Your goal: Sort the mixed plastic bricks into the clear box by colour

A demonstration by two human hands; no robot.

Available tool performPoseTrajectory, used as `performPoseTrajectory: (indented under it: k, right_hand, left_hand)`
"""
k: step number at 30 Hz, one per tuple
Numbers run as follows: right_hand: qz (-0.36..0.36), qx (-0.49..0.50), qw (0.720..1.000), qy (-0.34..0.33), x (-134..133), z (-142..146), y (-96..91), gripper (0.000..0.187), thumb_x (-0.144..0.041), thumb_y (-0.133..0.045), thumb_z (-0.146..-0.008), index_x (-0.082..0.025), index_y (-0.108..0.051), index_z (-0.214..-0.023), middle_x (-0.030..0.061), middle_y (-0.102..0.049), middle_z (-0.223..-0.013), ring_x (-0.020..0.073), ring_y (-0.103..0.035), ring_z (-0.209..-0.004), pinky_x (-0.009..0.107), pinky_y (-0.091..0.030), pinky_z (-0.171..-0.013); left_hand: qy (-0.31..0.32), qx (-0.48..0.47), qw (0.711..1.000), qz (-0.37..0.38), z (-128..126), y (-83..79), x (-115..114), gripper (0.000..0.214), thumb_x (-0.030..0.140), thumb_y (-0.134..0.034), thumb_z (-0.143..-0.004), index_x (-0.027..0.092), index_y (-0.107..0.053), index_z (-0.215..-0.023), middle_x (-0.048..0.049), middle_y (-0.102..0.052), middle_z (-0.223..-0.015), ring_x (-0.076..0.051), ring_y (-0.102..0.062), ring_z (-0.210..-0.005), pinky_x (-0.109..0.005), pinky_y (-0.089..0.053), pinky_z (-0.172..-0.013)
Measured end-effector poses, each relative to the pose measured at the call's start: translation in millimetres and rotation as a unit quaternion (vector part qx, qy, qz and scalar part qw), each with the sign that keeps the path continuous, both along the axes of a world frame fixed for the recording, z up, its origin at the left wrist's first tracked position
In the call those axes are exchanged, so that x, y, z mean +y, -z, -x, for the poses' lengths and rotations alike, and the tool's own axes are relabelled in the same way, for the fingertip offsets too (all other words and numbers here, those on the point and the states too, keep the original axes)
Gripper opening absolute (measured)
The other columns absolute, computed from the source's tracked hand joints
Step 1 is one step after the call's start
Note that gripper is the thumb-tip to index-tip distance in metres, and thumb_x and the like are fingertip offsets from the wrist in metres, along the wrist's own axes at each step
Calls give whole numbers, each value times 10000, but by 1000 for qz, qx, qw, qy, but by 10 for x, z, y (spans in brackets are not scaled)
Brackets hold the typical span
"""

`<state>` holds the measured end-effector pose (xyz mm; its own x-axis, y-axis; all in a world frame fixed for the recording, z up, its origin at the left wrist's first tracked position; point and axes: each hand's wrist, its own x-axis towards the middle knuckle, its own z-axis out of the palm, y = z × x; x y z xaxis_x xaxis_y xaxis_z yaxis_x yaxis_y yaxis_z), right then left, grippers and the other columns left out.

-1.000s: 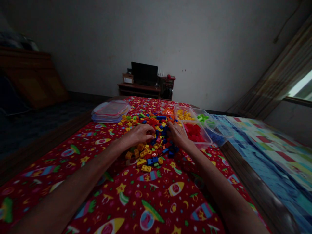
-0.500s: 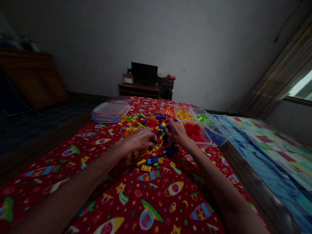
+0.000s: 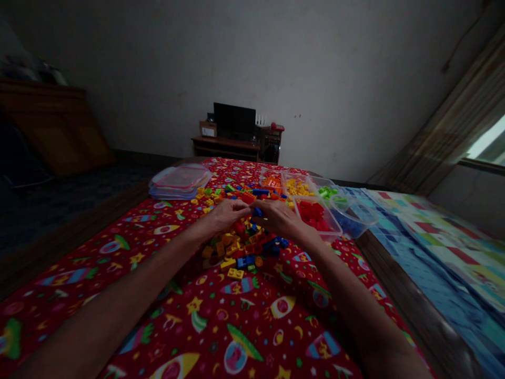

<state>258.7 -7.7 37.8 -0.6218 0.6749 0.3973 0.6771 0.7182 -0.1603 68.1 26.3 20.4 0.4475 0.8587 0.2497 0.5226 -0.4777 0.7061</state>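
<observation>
A pile of small plastic bricks [image 3: 240,247] in red, yellow, orange and blue lies on a red patterned cloth [image 3: 252,321]. My left hand [image 3: 226,213] hovers over the pile with its fingers curled and pinched. My right hand [image 3: 278,217] faces it, its fingertips closed on a small blue brick [image 3: 258,212] between the two hands. Both hands nearly touch above the pile.
Clear tubs sit at the far right of the pile: red bricks [image 3: 314,217], yellow bricks [image 3: 298,186], orange bricks [image 3: 272,181], green bricks [image 3: 329,192] and blue bricks [image 3: 351,223]. A stack of lids [image 3: 179,180] lies at the left. A wooden edge [image 3: 398,292] borders the cloth on the right.
Both hands have lifted off the pile and come together at its middle. My right hand moved left and now pinches a blue brick.
</observation>
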Motion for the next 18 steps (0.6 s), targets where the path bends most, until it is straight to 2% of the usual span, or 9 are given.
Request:
performPoseTrajectory:
  k: [5, 9, 11, 14, 16, 18]
  right_hand:
    - [-32, 24, 996, 76, 4, -117, -101, 186, -258, -544, -879, -177, -633, -1021, 45, -663, -816, 123, -542, -681, 227, -322, -616]
    - [-81, 81, 976, 187, 56, -517, -284, 210, -272, -553, -854, -178, -641, -1020, 50, -678, -811, 135, -561, -673, 235, -364, -630]
    - [-113, 102, 952, 266, 86, -798, -351, 237, -298, -532, -853, -175, -650, -1018, 63, -685, -817, 153, -580, -687, 254, -391, -653]
    - [-146, 94, 899, 402, 98, -1257, -379, 278, -317, -523, -831, -169, -673, -1013, 93, -696, -852, 205, -608, -761, 307, -418, -708]
    - [-136, 74, 865, 477, 77, -1536, -351, 292, -300, -527, -807, -158, -684, -1007, 119, -697, -897, 237, -611, -831, 335, -426, -740]
    - [-101, 47, 846, 521, 46, -1747, -309, 295, -270, -523, -787, -143, -693, -992, 140, -692, -947, 253, -601, -899, 348, -429, -776]
  left_hand:
    - [-33, -18, 999, -4, -18, 13, -53, 503, 603, -496, -766, 155, -709, -844, -31, -697, -792, -196, -623, -726, -267, -473, -637]
    - [-42, -11, 998, -40, -17, 30, -28, 477, 577, -491, -782, 163, -719, -844, -52, -715, -851, -215, -642, -797, -285, -491, -717]
    - [-38, -7, 998, -48, -13, 35, -7, 469, 571, -496, -768, 167, -725, -835, -58, -723, -869, -225, -648, -812, -300, -496, -752]
    - [-39, -3, 998, -44, -8, 19, 6, 446, 559, -508, -745, 178, -729, -817, -56, -732, -892, -234, -652, -834, -313, -502, -787]
    - [-39, -9, 999, -37, 2, -8, 2, 442, 556, -512, -736, 182, -731, -821, -55, -735, -908, -236, -656, -856, -317, -507, -805]
    - [-32, -18, 999, -25, 27, -38, 1, 451, 556, -507, -738, 179, -732, -843, -62, -735, -925, -238, -662, -875, -322, -514, -812]
